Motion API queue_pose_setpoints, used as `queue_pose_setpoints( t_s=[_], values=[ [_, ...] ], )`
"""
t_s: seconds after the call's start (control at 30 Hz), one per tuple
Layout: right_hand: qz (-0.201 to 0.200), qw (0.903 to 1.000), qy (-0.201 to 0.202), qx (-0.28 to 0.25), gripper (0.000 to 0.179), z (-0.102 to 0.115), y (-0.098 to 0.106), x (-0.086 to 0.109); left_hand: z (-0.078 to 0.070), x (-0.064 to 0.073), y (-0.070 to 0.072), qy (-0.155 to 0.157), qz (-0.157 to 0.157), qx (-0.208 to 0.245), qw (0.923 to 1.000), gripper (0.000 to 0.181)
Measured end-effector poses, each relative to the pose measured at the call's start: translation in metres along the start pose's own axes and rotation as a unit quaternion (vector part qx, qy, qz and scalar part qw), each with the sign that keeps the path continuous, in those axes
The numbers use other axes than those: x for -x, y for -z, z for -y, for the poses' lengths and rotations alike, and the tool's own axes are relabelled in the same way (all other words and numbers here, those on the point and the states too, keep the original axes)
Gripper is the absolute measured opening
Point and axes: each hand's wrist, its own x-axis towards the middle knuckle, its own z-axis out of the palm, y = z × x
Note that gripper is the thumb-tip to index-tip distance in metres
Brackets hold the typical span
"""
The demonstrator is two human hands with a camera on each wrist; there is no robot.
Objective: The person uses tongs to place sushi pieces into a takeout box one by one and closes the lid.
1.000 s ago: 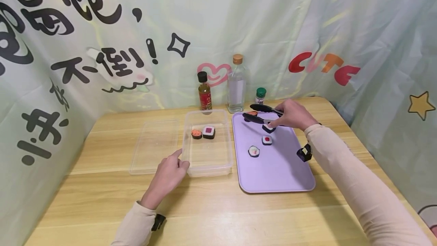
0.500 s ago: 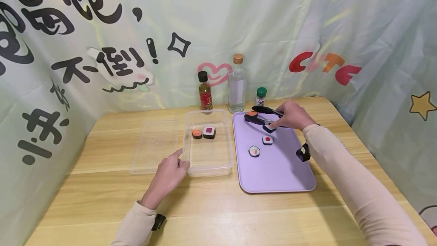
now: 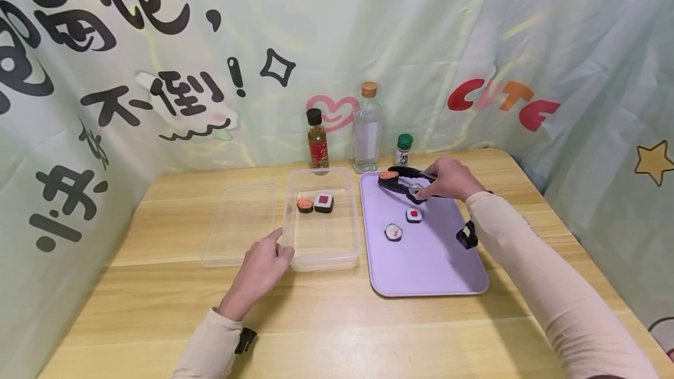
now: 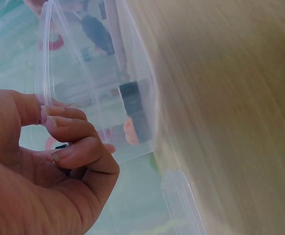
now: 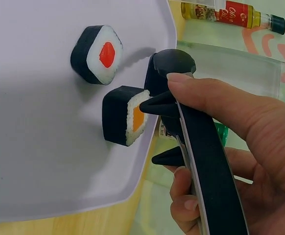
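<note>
My left hand (image 3: 263,265) pinches the near left corner rim of a clear plastic container (image 3: 321,259). Inside it sit an orange-topped sushi piece (image 3: 305,205) and a square sushi roll (image 3: 323,202). My right hand (image 3: 453,179) grips black tongs (image 5: 216,181) over the far end of a lilac tray (image 3: 426,276). Their tips flank another orange-topped sushi piece (image 3: 388,176); whether they touch it I cannot tell. Under the tongs lies a yellow-centred roll (image 5: 118,117), partly hidden in the head view. Nearer are a red-centred roll (image 3: 413,215) and a round roll (image 3: 393,233).
Left of the container lies a clear lid (image 3: 239,227) on the wooden table (image 3: 316,326). Behind stand a red-labelled bottle (image 3: 318,148), a tall clear bottle (image 3: 367,133) and a green-capped jar (image 3: 403,151). A printed cloth (image 3: 421,28) hangs behind them.
The tongs have shifted slightly down and right in the head view, and their lower arm uncovers more of the orange-topped piece. My left hand keeps its hold on the container.
</note>
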Motion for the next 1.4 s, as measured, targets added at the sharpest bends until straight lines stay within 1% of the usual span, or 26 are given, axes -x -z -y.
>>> queue_pose_setpoints(
  t_s=[0.13,0.47,0.7,0.73,0.83,0.9,0.97,1.03,1.13,1.3,1.33,1.4],
  values=[
    [0.003,1.0000,-0.006,0.003,0.063,0.001,0.001,0.001,-0.001,0.000,0.000,0.000,0.000,-0.002,1.0000,0.059],
    [0.008,0.9999,-0.010,-0.003,0.065,-0.003,0.002,0.005,-0.002,-0.001,0.000,0.003,0.001,-0.002,1.0000,0.058],
    [0.006,0.9999,-0.008,-0.003,0.066,0.001,0.007,0.011,-0.002,-0.001,0.000,0.003,0.001,-0.001,1.0000,0.058],
    [0.005,0.9999,-0.007,-0.005,0.065,0.001,0.008,0.011,-0.002,-0.001,0.000,0.003,0.000,-0.001,1.0000,0.058],
    [0.003,1.0000,-0.002,-0.008,0.054,0.005,0.011,0.014,-0.001,-0.001,0.000,0.003,-0.001,-0.003,1.0000,0.058],
    [0.002,0.9999,0.003,-0.009,0.040,0.006,0.013,0.015,-0.001,-0.001,0.000,0.004,-0.001,-0.003,1.0000,0.058],
    [0.000,0.9999,0.009,-0.009,0.031,0.008,0.015,0.017,-0.001,0.000,0.000,0.005,-0.001,-0.002,1.0000,0.058],
    [-0.003,0.9998,0.016,-0.008,0.031,0.010,0.017,0.018,-0.001,0.000,0.000,0.005,0.000,-0.001,1.0000,0.058],
    [-0.006,0.9996,0.027,-0.010,0.036,0.014,0.020,0.021,0.000,0.000,0.000,0.005,0.001,0.000,1.0000,0.058],
    [-0.012,0.9992,0.037,-0.006,0.033,0.022,0.026,0.026,0.000,-0.001,0.000,0.003,0.001,-0.006,1.0000,0.058],
    [-0.013,0.9992,0.037,-0.005,0.036,0.024,0.027,0.027,0.000,-0.001,0.000,0.003,0.001,-0.007,1.0000,0.058],
    [-0.014,0.9992,0.037,-0.004,0.049,0.028,0.029,0.028,0.000,-0.001,0.000,0.002,0.001,-0.008,1.0000,0.058]
  ],
)
